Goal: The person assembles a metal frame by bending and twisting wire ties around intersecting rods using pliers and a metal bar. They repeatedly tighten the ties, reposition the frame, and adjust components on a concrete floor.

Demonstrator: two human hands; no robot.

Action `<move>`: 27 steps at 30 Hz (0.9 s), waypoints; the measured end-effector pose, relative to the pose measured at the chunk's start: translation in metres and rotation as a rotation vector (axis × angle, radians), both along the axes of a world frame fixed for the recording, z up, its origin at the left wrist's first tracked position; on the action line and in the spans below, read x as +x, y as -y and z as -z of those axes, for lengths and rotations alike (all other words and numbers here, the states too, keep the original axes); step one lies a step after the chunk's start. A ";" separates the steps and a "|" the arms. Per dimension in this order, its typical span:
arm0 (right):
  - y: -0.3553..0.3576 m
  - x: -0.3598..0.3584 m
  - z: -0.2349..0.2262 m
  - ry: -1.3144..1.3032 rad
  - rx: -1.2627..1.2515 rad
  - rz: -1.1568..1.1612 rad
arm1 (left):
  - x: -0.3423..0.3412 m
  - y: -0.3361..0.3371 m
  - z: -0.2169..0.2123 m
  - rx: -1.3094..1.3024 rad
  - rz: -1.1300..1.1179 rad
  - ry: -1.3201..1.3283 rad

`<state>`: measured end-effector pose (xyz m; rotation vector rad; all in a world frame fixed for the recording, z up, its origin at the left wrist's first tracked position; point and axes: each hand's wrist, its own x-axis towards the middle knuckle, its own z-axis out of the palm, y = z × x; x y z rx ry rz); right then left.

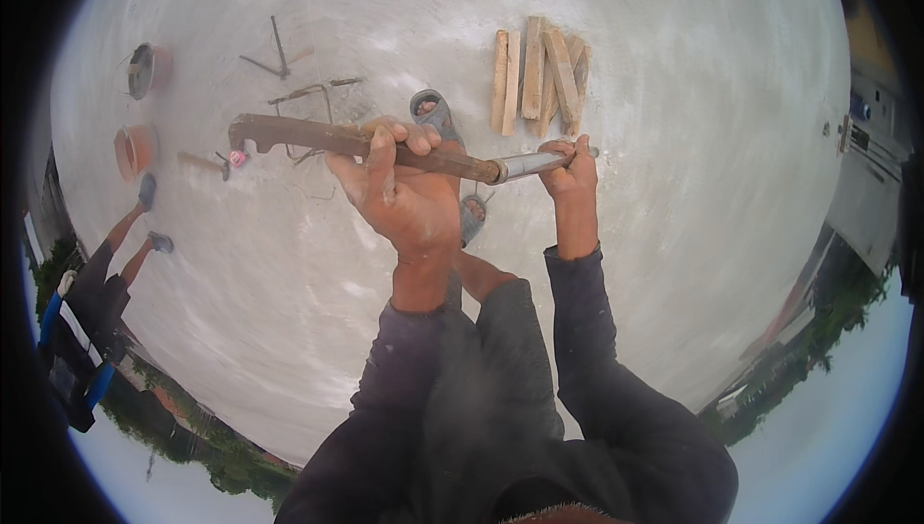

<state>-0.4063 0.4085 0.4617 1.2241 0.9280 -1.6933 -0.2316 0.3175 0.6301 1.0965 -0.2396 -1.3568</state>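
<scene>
A long tool (308,131) is held out crosswise in front of me; its exact kind I cannot make out. Its brown, rusty-looking length ends at the left in a hooked, notched tip, and a silver tube (525,166) continues it to the right. My left hand (409,192) is closed around the brown part near its middle. With thumb and fingers, my right hand (572,178) grips the silver tube close to its far right end. The tool hangs above the grey floor, over my feet.
Several wooden strips (532,67) lie on the concrete floor (693,187) ahead. Bent metal bars (308,93), a hammer (202,162), a pink roll (237,157) and two buckets (159,70) (142,147) are at the left. Another person (101,298) stands at the left edge.
</scene>
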 end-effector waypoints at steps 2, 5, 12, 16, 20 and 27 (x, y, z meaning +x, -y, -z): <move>0.026 0.011 0.005 -0.068 0.091 -0.179 | 0.014 0.025 0.005 -0.063 0.024 -0.011; 0.060 0.028 0.026 -0.066 0.100 -0.202 | 0.036 0.070 0.019 -0.199 0.091 0.046; 0.090 0.098 0.060 -0.726 -0.258 -1.239 | 0.076 0.131 0.042 -0.290 0.099 0.381; 0.128 0.138 0.068 -0.390 -0.143 -1.139 | 0.105 0.135 0.054 -0.187 0.096 0.567; 0.181 0.165 0.090 -0.039 0.198 -0.890 | 0.128 0.120 0.061 -0.176 0.240 0.672; 0.226 0.162 0.134 0.259 0.037 -0.935 | 0.126 0.112 0.054 -0.276 0.364 0.825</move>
